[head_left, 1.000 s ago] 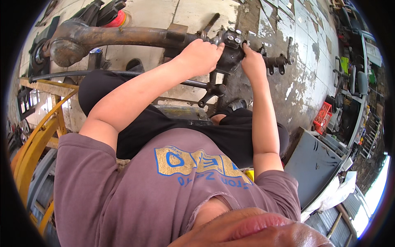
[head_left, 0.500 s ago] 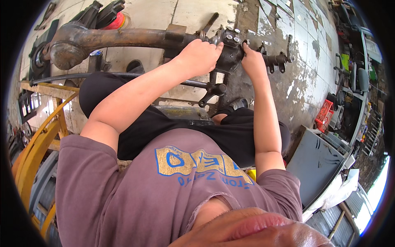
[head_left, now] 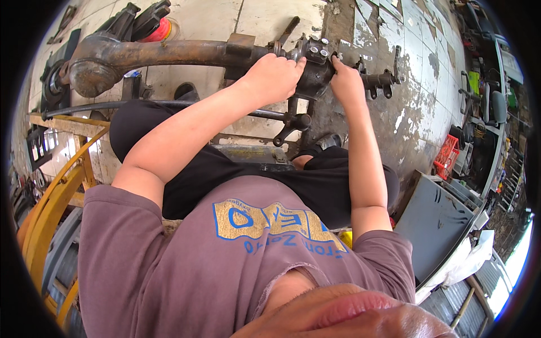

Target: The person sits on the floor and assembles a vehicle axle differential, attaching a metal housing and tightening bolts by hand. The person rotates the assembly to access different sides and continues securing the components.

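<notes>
A long rusty vehicle axle runs across the upper left, with a bulging round housing at its left end. At its right end sits a dark, greasy steering knuckle with pale bolt heads on top. My left hand is closed against the knuckle's left side, its fingers curled and partly hidden. On the knuckle's right edge is my right hand, index finger stretched to the metal and other fingers bent; whatever it pinches is hidden. Past it a stub shaft sticks out. Below, a dark tie rod ends in a forked joint.
A yellow metal frame stands at my left. To the right are a grey cabinet, a red crate and a cluttered shelf. Pale, stained, peeling tiles cover the floor. Dark metal parts lie behind the axle.
My right hand has shifted very slightly at the knuckle's edge; a small light spot by its fingertip no longer shows. My left hand stays where it was.
</notes>
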`<state>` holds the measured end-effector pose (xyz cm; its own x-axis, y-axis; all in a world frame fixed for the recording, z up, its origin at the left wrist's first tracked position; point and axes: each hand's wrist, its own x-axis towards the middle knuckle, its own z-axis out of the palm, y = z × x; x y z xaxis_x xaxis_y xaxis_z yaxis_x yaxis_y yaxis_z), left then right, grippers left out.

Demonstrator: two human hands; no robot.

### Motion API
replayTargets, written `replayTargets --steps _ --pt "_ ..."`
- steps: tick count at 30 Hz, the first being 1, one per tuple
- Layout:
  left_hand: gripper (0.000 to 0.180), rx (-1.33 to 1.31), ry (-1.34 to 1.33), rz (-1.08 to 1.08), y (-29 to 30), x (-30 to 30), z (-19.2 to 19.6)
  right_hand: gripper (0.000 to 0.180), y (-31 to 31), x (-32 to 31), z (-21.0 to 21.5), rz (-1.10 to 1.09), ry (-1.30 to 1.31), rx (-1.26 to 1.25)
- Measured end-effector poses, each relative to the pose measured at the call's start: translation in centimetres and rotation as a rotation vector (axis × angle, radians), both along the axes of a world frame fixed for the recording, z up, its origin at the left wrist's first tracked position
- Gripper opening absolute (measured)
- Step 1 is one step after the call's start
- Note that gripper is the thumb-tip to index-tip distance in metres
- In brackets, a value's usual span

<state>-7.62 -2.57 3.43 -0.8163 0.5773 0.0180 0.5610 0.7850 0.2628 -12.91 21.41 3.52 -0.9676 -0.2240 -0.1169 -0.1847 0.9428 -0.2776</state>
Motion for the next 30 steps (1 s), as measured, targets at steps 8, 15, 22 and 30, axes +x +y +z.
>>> replayTargets --steps 8,15,22,30 --pt "0.064 -0.006 -0.036 0.01 -0.1 -0.1 0.3 0.053 0.6 -0.3 0.8 0.093 -0.032 -0.064" --pt "0.063 0.001 0.012 0.012 0.0 0.1 0.0 0.055 -0.3 -0.6 2.1 0.016 -0.156 0.05" --pt "0.063 -0.01 -0.018 0.006 -0.2 0.1 0.5 0.055 0.3 0.1 1.8 0.066 -0.042 -0.035" --pt "0.057 0.031 0.058 0.001 -0.1 0.0 -0.2 0.055 -0.2 0.2 0.3 0.092 0.051 -0.016"
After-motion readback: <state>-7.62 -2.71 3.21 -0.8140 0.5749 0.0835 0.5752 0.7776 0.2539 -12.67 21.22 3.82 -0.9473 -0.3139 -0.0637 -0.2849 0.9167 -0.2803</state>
